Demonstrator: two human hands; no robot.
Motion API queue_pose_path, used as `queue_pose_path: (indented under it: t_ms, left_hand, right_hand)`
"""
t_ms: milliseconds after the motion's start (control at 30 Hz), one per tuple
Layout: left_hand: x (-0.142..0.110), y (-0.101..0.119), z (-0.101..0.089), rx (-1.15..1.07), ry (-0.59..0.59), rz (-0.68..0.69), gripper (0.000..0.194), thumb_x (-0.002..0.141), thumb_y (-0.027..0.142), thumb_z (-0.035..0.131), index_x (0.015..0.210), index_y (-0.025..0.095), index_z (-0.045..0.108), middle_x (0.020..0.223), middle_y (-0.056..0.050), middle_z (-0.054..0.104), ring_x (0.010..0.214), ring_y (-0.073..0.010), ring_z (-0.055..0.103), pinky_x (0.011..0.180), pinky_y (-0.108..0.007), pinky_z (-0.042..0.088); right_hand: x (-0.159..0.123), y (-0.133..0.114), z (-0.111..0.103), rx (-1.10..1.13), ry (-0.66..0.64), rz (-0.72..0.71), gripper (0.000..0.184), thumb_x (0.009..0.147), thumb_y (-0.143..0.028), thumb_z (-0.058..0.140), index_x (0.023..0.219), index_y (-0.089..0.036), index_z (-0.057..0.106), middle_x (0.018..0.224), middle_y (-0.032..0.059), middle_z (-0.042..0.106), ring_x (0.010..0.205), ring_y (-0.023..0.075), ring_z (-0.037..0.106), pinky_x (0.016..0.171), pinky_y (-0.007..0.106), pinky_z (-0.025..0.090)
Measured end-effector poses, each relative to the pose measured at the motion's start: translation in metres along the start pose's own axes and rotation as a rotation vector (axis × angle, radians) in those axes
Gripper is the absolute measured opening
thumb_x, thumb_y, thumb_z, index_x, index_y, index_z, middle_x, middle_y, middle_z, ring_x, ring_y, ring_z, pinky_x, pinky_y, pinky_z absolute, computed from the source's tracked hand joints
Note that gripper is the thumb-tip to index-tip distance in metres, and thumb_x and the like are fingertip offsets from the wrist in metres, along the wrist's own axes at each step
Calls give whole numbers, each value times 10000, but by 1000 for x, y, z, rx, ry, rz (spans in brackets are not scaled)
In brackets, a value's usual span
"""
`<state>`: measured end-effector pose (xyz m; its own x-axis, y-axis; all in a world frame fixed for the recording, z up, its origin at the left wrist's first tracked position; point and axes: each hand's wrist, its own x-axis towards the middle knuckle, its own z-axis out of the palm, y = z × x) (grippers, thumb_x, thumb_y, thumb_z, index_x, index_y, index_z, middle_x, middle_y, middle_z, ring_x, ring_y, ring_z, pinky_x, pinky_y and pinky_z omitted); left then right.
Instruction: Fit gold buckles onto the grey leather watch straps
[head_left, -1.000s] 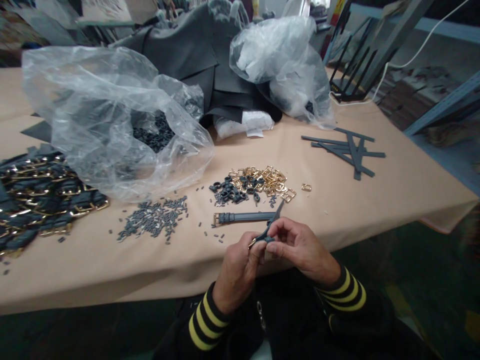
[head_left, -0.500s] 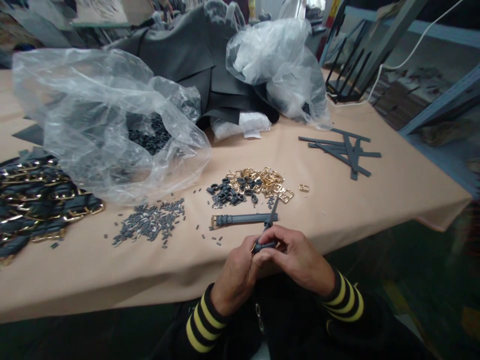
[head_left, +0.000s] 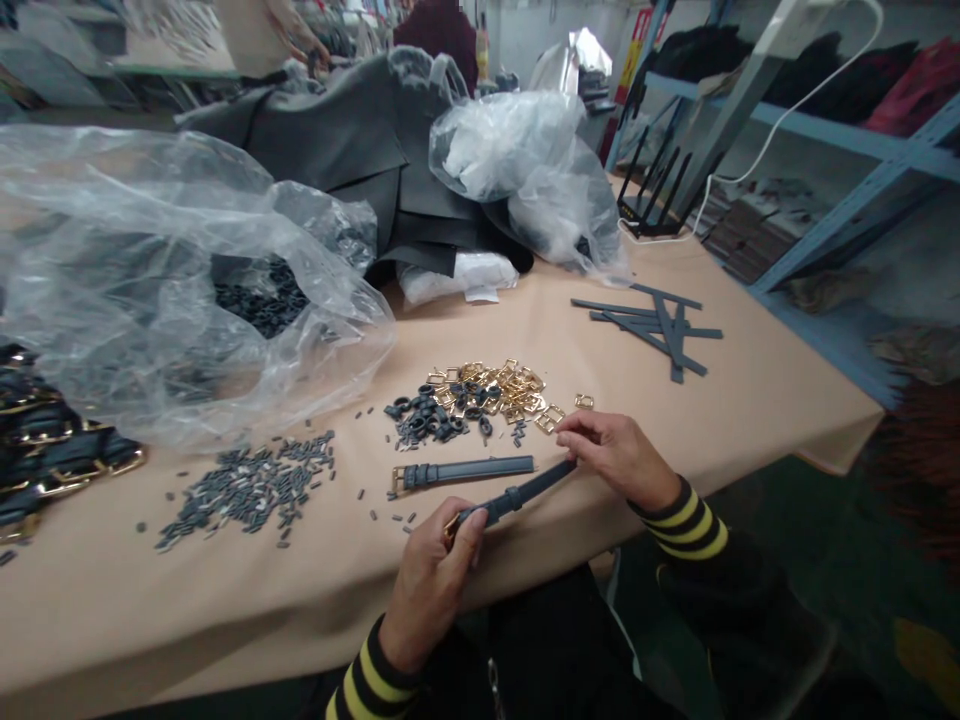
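Note:
A dark grey buckle strap (head_left: 541,484) is stretched between my two hands above the table's front edge. My left hand (head_left: 433,575) pinches its buckle end, the gold buckle mostly hidden by the fingers. The fingertips of my right hand (head_left: 622,458) are closed on the strap's far end. A small keeper loop (head_left: 513,497) sits around the strap between the hands. Just beyond lies a second strap (head_left: 472,469) with a gold buckle. Behind it are a pile of gold buckles (head_left: 510,388) and a cluster of dark keeper loops (head_left: 424,412).
Small dark pieces (head_left: 247,490) lie heaped at left, near finished-looking buckled straps (head_left: 52,440). A clear plastic bag (head_left: 322,330) holds dark parts. Loose strips (head_left: 660,330) cross at right, before a router (head_left: 652,215). Grey sheet material (head_left: 322,150) stands behind; a person's hand shows farther back.
My hands were close together around the strap; now they are apart, the right one farther right at its end and the left nearer the buckle. The camera view has shifted rightward.

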<state>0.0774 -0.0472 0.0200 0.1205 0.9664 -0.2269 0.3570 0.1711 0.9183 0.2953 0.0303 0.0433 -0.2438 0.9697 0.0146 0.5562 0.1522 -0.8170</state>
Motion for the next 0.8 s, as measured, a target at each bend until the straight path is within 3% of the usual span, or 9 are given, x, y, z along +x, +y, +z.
queue_pose_path:
  t_ms: [133,333,400,500,633,800]
  left_hand:
    - [3,-4,-4,-70,28,-42,279,823,403,449,675,170,485,485,60,434,402,-67,386,399,-178,315]
    - [6,-2,-6,-155,56,-76,272,825,392,449,682,163,481,467,65,453,375,-59,401,396,-175,328]
    - [6,-3,-8,-168,61,-61,262,831,376,448,687,160,486,475,64,460,387,-56,410,412,-172,338]
    - [4,-5,-11,-193,44,-48,249,835,365,447,702,159,488,475,65,460,389,-54,411,414,-170,340]
    - [0,-2,-13,-217,-36,-80,244,821,373,468,704,160,477,463,68,459,372,-53,399,396,-169,331]
    - [-4,5,-11,-148,-77,-73,238,814,368,466,695,162,475,460,68,445,385,-61,397,402,-174,337]
  right_hand:
    - [28,-6,9,-243,-24,-142,121,785,-152,539,792,-148,660,754,36,651,695,136,569,669,254,417]
    - [48,-27,38,-266,-175,-229,148,817,-185,519,823,-146,662,741,34,660,669,120,563,642,227,390]
    - [46,-32,39,-287,-311,-238,184,825,-255,523,807,-138,663,697,35,650,618,115,547,586,219,367]
    - [37,-37,29,-244,-644,-262,291,843,-347,492,770,-120,659,629,32,631,549,100,523,518,202,340]
    - [25,-38,16,-82,-918,-154,261,855,-300,470,748,-113,617,650,30,640,539,85,536,511,180,372]
    - [9,-42,26,183,-984,52,202,861,-236,439,735,-122,547,620,13,623,521,80,564,531,181,431]
